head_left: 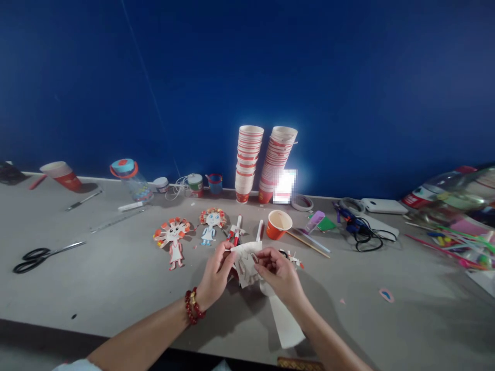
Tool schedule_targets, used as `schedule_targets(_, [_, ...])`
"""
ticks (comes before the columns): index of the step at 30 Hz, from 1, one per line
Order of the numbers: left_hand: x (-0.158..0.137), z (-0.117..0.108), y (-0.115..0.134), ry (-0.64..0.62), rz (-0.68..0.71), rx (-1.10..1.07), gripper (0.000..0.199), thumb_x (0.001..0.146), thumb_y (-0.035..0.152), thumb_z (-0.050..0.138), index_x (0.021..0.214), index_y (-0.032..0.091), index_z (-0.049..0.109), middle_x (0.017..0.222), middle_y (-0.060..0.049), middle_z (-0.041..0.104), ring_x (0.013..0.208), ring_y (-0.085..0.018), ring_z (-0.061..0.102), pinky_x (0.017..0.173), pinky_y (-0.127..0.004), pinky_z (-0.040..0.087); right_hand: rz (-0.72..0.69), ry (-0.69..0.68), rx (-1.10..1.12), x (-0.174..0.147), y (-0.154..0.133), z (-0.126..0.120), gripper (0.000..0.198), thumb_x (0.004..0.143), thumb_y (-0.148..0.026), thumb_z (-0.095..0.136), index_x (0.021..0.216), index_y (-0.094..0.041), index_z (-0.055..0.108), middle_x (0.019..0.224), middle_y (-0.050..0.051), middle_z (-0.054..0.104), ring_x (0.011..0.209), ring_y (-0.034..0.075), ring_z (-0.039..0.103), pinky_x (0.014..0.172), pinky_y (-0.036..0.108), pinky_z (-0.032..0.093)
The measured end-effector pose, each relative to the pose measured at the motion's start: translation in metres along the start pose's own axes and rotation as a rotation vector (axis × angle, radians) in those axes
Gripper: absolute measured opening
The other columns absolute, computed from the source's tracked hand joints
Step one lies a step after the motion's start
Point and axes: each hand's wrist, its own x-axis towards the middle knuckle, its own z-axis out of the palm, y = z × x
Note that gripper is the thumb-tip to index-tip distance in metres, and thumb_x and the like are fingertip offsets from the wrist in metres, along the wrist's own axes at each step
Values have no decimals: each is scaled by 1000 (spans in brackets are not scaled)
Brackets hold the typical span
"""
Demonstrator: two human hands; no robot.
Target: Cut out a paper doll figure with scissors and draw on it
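Above the front half of the table, my left hand (217,274) pinches the left edge of a white paper piece (246,262) with pencil-like lines drawn on it. My right hand (279,272) has thumb and fingers closed at the right side of the same paper; whether it grips a separate small piece there I cannot tell. Under my right hand a white paper strip (285,322) runs toward the table's front edge. Two paper-doll cutouts, one red (176,245) and one blue (211,226), lie to the left. Red-and-white markers (237,231) lie just behind the paper.
Two tall stacks of paper cups (249,159) stand against the blue wall, with an orange cup (279,225) nearer. Black-handled scissors (42,256) lie left, near a clear bottle (133,180). Right are cables (361,232), a white power bank (383,206) and plastic bottles (436,190).
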Motion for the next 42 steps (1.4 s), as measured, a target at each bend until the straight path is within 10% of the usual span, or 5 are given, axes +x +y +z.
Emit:
schedule_targets(20, [7, 8, -11, -88, -38, -224, 33, 85, 36, 63, 109, 19, 47, 98, -7, 68, 85, -19, 65, 71, -29, 53, -150, 58, -407, 1, -8, -13, 16, 80, -30, 63, 94, -21, 62, 73, 1, 58, 65, 18, 54, 61, 28, 45])
schedule_targets(24, [5, 9, -11, -92, -36, -200, 35, 85, 38, 63, 110, 18, 47, 97, -8, 68, 82, -18, 65, 65, -26, 52, -96, 46, -274, 9, -8, -17, 31, 81, -32, 65, 107, -22, 53, 94, 5, 63, 74, 18, 60, 65, 28, 49])
schedule_targets(42, [2, 7, -9, -87, -24, -111, 33, 87, 33, 60, 114, 19, 47, 86, -3, 65, 66, -12, 58, 54, -20, 45, -16, -122, -24, 10, 5, -3, 18, 89, -36, 58, 97, -20, 61, 70, -2, 58, 59, 14, 51, 53, 22, 40])
